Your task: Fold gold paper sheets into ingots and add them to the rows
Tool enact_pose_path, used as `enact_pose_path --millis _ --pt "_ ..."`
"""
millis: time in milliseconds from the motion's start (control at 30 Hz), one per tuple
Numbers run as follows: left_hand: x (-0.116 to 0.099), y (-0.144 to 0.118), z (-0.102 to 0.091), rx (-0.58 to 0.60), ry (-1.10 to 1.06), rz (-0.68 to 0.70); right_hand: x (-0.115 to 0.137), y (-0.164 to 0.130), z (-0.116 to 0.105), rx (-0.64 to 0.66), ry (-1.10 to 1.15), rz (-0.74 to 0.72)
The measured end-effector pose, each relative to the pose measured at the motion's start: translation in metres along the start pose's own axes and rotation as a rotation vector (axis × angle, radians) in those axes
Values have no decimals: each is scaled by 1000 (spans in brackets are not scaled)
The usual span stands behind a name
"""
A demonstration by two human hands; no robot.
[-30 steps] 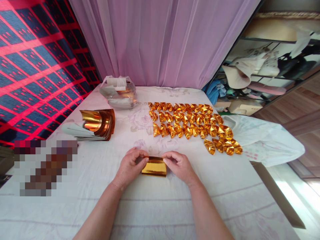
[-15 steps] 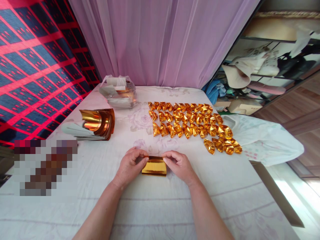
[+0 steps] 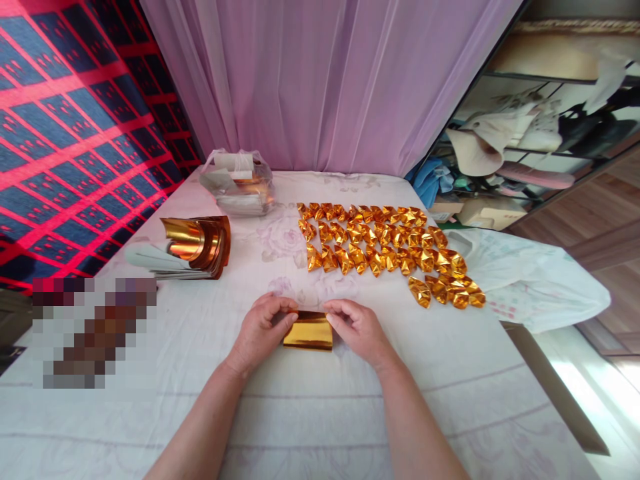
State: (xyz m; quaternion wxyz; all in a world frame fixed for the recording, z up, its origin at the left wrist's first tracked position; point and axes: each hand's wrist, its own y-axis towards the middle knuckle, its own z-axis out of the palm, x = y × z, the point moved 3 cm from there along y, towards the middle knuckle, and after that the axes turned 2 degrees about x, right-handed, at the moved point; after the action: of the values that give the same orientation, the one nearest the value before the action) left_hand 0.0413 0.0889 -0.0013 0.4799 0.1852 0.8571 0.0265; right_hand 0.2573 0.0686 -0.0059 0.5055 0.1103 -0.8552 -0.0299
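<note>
A sheet of gold foil paper [image 3: 308, 333], folded or rolled into a short band, lies in front of me. My left hand [image 3: 267, 328] pinches its far left corner between thumb and fingers. At the far right corner, my right hand [image 3: 356, 328] pinches it the same way. Between the hands a darker strip shows along the sheet's far edge. Beyond them, to the right, several folded gold foil pieces [image 3: 375, 233] sit in rows on the floral tablecloth [image 3: 310, 413].
A stack of gold foil sheets [image 3: 200, 243], curled over, stands at the left. Behind it is a clear plastic bag [image 3: 240, 183] of paper. A white plastic bag [image 3: 540, 280] lies at the right edge, near a shelf [image 3: 500, 133]. A pixelated patch [image 3: 97, 333] covers something at left.
Both hands keep their pinch on the foil paper and barely move. The dark strip at its far edge looks slightly wider. The view has shifted a little.
</note>
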Motion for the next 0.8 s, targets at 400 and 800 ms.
enact_pose_path --millis 400,800 --pt "1 -2 1 -19 -10 -17 7 1 -3 1 -47 2" --pt "-3 0 0 15 -37 -82 4 0 -4 -29 40 12"
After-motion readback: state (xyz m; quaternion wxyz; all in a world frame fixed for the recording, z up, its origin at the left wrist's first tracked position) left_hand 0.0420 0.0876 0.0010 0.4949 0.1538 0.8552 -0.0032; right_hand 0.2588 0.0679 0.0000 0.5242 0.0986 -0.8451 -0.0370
